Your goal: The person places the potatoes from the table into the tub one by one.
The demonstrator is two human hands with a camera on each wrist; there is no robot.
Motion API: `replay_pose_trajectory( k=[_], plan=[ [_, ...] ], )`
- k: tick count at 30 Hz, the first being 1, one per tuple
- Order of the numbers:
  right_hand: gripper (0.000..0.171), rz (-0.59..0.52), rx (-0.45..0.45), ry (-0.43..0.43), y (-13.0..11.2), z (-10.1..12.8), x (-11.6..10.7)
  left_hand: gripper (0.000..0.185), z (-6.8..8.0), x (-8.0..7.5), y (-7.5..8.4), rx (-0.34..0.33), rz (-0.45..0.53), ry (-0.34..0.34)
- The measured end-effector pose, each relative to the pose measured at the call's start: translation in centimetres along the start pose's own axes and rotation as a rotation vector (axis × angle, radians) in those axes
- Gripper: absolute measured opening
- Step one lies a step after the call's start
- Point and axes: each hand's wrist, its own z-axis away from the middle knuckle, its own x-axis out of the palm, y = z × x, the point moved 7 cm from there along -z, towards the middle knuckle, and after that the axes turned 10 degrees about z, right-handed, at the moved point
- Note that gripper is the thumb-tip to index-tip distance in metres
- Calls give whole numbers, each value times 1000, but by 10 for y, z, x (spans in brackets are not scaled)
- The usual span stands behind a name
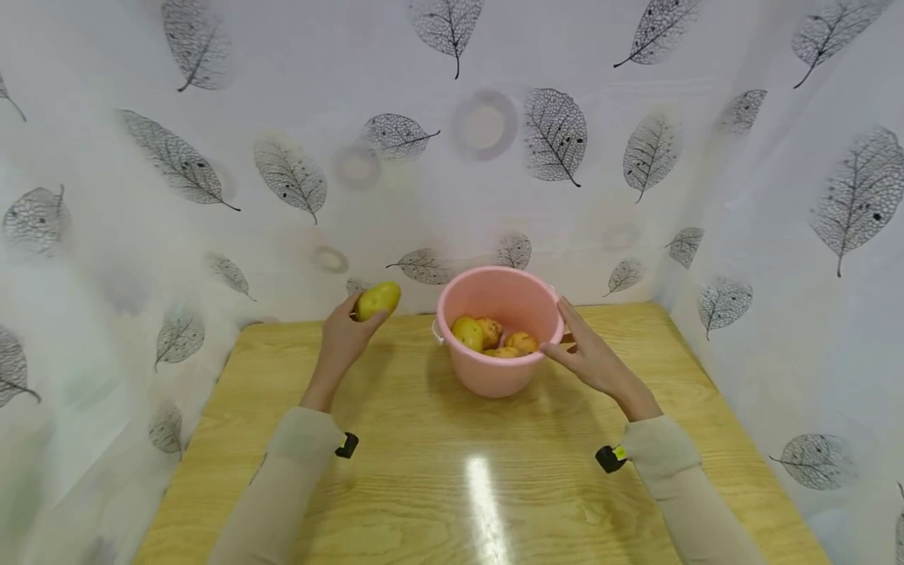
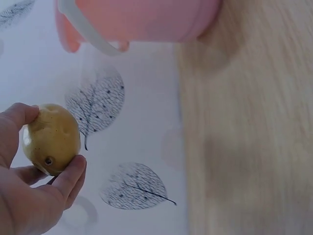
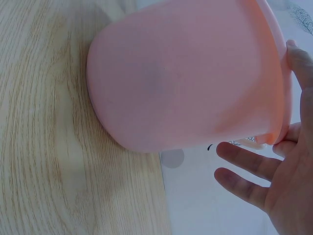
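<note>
My left hand holds a yellow potato between thumb and fingers, raised to the left of a pink bucket. In the left wrist view the potato shows a small dark eye near its lower edge. Several more potatoes lie at the bottom of the bucket. My right hand rests at the bucket's right rim with fingers spread. The right wrist view has its thumb touching the rim, while two fingers extend straight beside the bucket wall.
The bucket stands upright toward the back of a wooden table. Its white handle hangs down on the left side. A pale curtain printed with dark leaves encloses the table at the back and both sides.
</note>
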Motion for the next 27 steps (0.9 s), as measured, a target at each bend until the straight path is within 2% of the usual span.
replay_pose_trajectory(
  k=[4, 12, 27],
  plan=[
    [90, -9, -8, 2, -1, 0, 0, 82, 5, 2, 18, -7, 12, -4],
    [90, 1, 0, 5, -1, 0, -1, 79, 10, 12, 52, 46, 26, -1],
    [90, 15, 7, -6, -1, 1, 0, 65, 9, 52, 92, 131, 30, -29]
  ],
)
